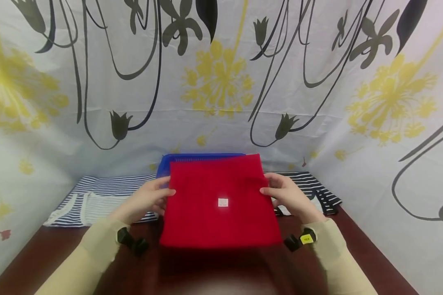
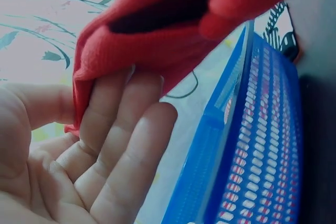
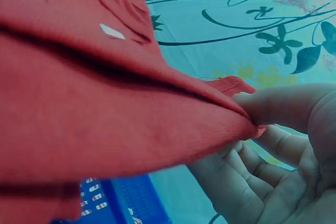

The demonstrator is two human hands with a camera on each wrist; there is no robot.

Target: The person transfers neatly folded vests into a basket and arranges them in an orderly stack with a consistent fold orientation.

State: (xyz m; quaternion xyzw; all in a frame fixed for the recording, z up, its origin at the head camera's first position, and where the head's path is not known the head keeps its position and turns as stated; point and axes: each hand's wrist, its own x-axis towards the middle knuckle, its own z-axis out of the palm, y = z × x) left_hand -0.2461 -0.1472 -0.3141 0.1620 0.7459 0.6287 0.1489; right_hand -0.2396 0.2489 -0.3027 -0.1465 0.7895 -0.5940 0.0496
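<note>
A folded red cloth garment (image 1: 206, 184) with a small white label (image 1: 223, 202) is held up in front of a blue basket (image 1: 166, 164). At its left edge, my left hand (image 1: 147, 198) pinches the fabric between thumb and fingers. My right hand (image 1: 289, 196) pinches the opposite edge the same way. In the left wrist view, the red fabric (image 2: 136, 51) shows open folds above the fingers. Thumb and fingers meet on a corner of the red fabric (image 3: 121, 114) in the right wrist view. Most of the basket is hidden behind the garment in the head view.
Blue-and-white striped clothing (image 1: 110, 188) lies on the dark red table (image 1: 354, 254) to the left of the basket. Black-and-white striped clothing (image 1: 302, 180) lies to the right. A flower-patterned sheet (image 1: 221, 131) hangs behind and along both sides.
</note>
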